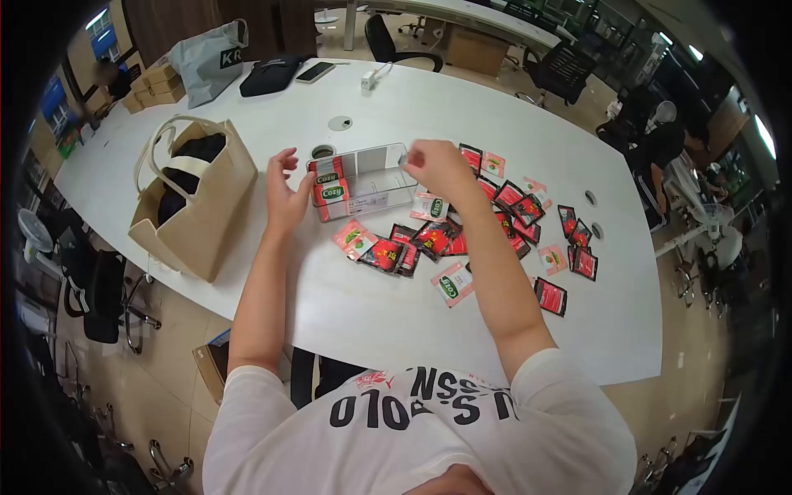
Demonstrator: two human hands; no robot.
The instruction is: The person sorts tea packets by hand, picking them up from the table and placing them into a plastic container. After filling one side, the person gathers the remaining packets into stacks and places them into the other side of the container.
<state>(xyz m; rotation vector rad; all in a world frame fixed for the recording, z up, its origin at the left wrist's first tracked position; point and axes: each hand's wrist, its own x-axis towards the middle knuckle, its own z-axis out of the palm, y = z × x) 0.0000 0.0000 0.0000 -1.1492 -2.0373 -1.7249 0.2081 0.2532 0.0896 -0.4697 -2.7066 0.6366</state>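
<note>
Two bare hands flanked the clear container (381,199), which sat on the white tabletop (346,309) in the head view, the only one we had. Our left hand (289,196) stood by the container's left end, its fingers spread and released, with the thumb close to the end wall; we could not tell whether it touched. Our right hand (439,167) was at the opposite end, its fingers bent together by the rim, and we could not tell whether they grasped the plastic or only rested against it. A couple of red Cozy packets (332,191) stood inside at the left end, one in front of the other. Loose packets (437,238), some dark red and some pink, lay overlapping in front of the container and to its right. A beige tote bag (190,239) stood farther left, apart from the container. For good handling, we judged that both ends wanted light, even support, since thin walls might flex or slide if pushed from one side alone. We reckoned the packets inside were best kept upright and flush against the end wall, lest they slump, and the nearest loose ones kept from under the base.
</note>
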